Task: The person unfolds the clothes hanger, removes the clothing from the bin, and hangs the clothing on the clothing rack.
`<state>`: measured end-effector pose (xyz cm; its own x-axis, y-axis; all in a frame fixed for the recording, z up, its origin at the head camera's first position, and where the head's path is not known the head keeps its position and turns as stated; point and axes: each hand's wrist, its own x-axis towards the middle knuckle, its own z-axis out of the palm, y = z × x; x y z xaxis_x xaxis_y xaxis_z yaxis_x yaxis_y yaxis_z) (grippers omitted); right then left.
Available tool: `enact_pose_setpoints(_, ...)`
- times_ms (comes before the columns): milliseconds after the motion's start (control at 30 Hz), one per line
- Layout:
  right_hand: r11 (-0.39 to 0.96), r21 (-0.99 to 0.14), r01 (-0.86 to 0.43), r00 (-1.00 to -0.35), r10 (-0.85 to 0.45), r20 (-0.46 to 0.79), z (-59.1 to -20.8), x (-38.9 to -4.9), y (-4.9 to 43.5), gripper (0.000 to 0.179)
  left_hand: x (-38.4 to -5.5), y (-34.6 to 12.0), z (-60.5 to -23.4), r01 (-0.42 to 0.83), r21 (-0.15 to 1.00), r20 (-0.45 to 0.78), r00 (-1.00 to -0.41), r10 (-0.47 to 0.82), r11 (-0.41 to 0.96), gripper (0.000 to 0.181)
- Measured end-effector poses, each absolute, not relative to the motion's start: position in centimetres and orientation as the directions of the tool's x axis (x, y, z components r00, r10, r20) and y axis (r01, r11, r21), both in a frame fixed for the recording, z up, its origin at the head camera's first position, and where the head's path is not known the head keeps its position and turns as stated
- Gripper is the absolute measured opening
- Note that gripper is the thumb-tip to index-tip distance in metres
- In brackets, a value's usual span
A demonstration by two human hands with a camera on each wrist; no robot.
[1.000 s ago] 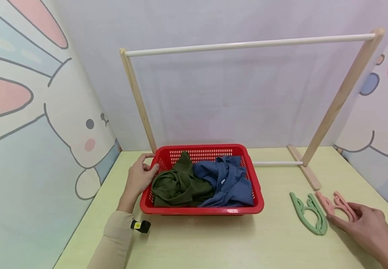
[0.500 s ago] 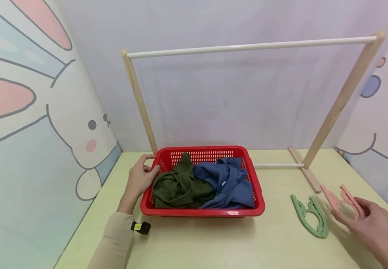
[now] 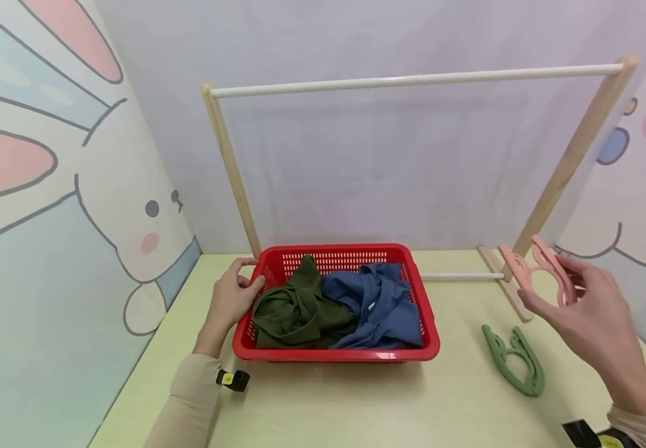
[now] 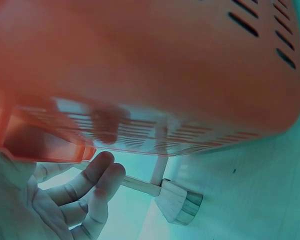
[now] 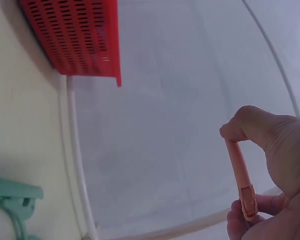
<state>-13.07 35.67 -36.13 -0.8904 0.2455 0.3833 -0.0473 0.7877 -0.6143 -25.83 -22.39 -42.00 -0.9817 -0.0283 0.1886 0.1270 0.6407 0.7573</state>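
Observation:
My left hand grips the left rim of a red plastic basket, thumb at the inner side and fingers outside. In the basket lie a crumpled dark green garment and a blue one beside it. On the right, my right hand pinches a pink folding hanger between thumb and fingers, held up above the table; the right wrist view shows this hanger edge-on. A green folding hanger lies on the table below that hand.
Behind the basket stands a rack with a white top rod, wooden uprights and a low white bar. Walls with cartoon drawings close in the table at the back and sides.
My right hand has lifted the pink hanger off the table and carried it up and slightly left, away from the green hanger. The left hand and basket stay in place.

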Motion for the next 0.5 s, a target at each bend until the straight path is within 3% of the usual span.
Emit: enact_pose_setpoints(500,0.695,-0.678,-0.239,-0.839,0.204,0.505,-32.2,-17.7,29.3,0.089,-25.8,-22.3,-42.1,0.125,0.766,0.186,-0.982,-0.03,0.631,0.047)
